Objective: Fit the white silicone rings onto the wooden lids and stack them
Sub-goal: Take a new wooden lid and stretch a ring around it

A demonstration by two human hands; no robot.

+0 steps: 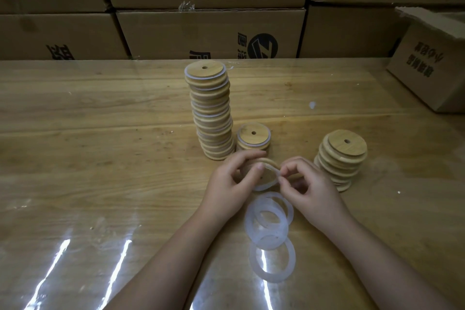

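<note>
My left hand (232,178) grips a round wooden lid (269,164) just above the table, thumb across its face. My right hand (308,187) pinches a white silicone ring (270,185) at the lid's right rim; the ring lies partly around the lid. Several loose white rings (270,229) are piled on the table right below my hands. A tall stack of ringed lids (211,111) stands behind my left hand. A short stack of ringed lids (253,138) is next to it. A stack of bare lids (339,158) stands to the right.
The wooden table (100,133) is covered by a shiny clear sheet. Stacked cardboard boxes (211,30) form a wall along the far edge. One open cardboard box (427,68) sits on the table at the far right.
</note>
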